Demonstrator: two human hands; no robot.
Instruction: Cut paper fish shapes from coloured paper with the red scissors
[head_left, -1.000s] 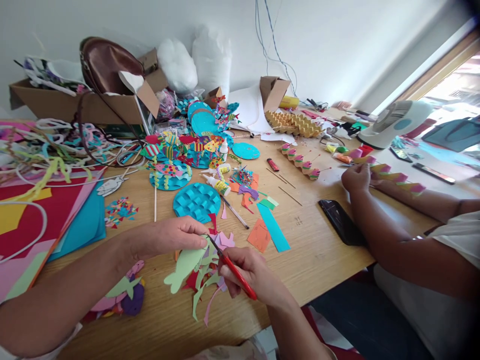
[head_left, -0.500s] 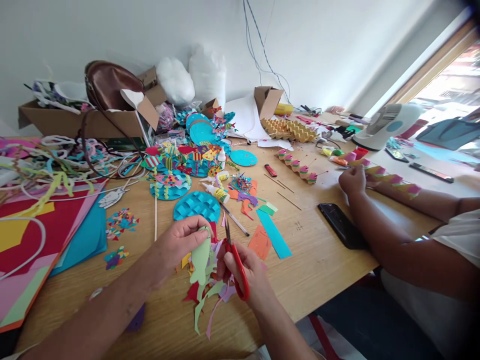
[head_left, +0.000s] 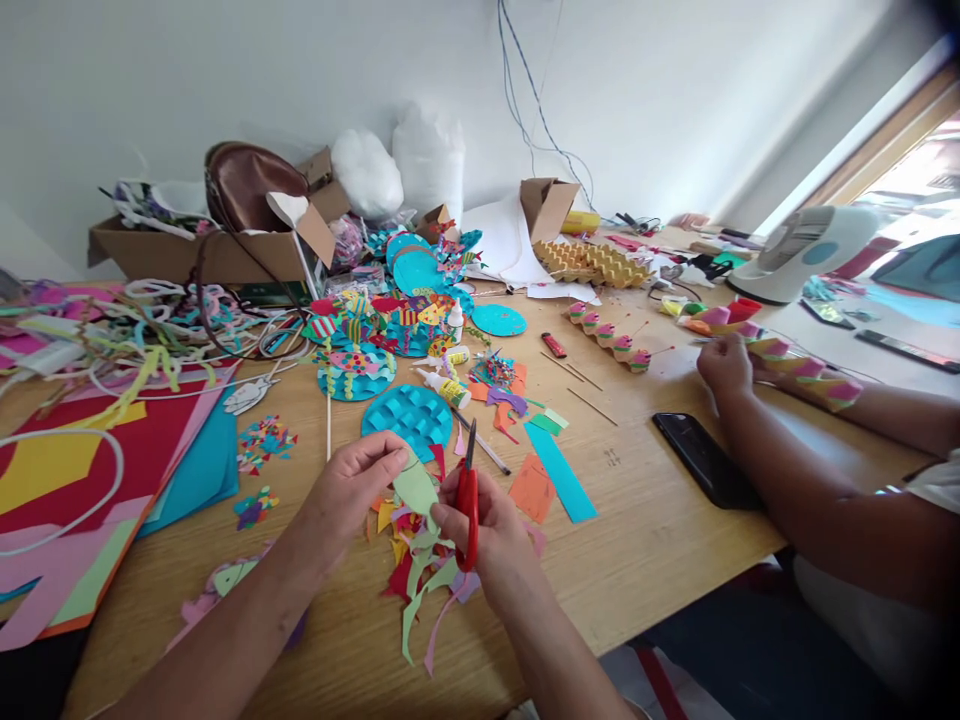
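A pale green fish-shaped paper piece (head_left: 415, 485) is pinched at its upper end by my left hand (head_left: 365, 482). My right hand (head_left: 486, 520) holds red-handled scissors (head_left: 466, 510), blades pointing up and looking closed, and its thumb touches the lower end of the green paper. Below both hands lies a heap of paper scraps (head_left: 420, 575) in green, pink, red, yellow and purple. Just beyond my hands is a blue woven paper disc (head_left: 407, 421).
Coloured sheets (head_left: 82, 470) lie at left, with small confetti piles beside them. Glue bottles (head_left: 448, 388), a pen (head_left: 491, 452) and a blue strip (head_left: 561, 470) lie ahead. At right, a black phone (head_left: 705, 460) lies near another person's arms (head_left: 795, 450).
The green paper has tilted, and its lower end has come up to my right hand's fingers. The scissors now stand more upright. The view has shifted slightly left.
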